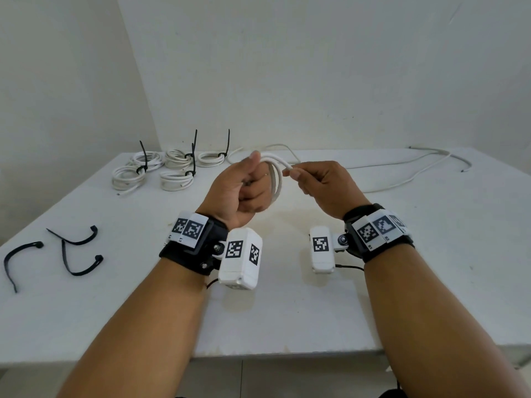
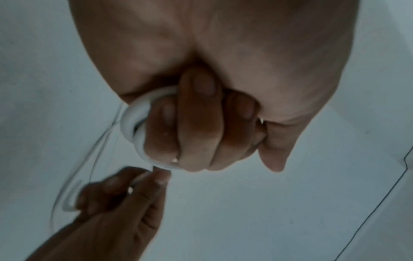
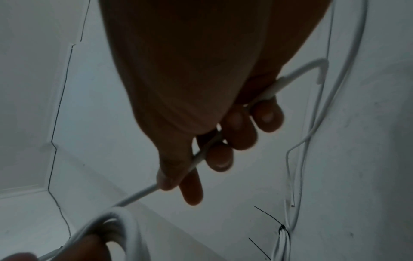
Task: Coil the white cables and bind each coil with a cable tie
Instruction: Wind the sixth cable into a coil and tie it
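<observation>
I'm partway through winding another white cable [image 1: 277, 179] into a coil, held up over the middle of the tabletop [image 1: 287, 311]. My left hand [image 1: 244, 191] is fisted around the loops made so far. My right hand [image 1: 319, 182] pinches the cable just beside them, thumb against forefinger, feeding the next turn. Next, I judge, more slack must come in from the tail lying toward the far right corner. Three loose cable ties [image 1: 66, 254] wait near the left edge; five bound coils [image 1: 172, 170] sit at the far left.
</observation>
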